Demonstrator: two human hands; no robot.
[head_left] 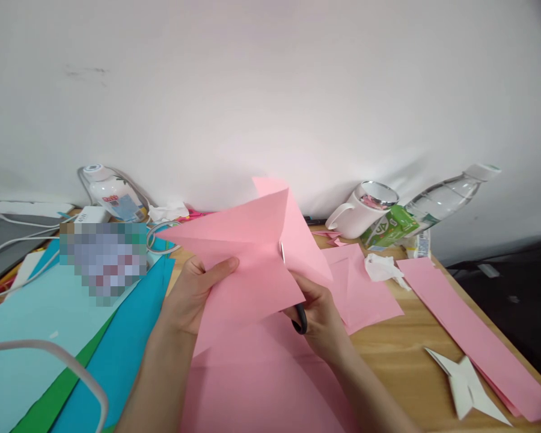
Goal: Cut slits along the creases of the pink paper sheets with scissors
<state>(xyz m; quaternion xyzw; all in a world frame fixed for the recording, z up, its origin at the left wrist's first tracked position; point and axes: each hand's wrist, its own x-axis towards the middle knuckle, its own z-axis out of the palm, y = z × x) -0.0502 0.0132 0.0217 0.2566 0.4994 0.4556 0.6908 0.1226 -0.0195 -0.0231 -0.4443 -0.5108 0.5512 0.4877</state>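
A creased sheet of pink paper (247, 264) is held up in front of me, partly folded and cut. My left hand (193, 291) grips its left side, thumb on top and fingers hidden beneath. In my right hand (318, 307) is a pair of scissors (300, 319); a black handle loop shows under the paper. One scissor blade pokes through a slit near the middle of the sheet, and the rest is hidden. Below lies a larger pink sheet (261, 391). More pink paper (374, 300) rests on the table just right of my right hand.
Blue paper (135, 337) and light teal sheets (40, 331) lie left, beside a cable (72, 361). A white bottle (115, 195) stands behind them. Right are a mug (356, 213), green carton (388, 227), leaning clear bottle (451, 195), pink strips (473, 337) and a white paper star (466, 385).
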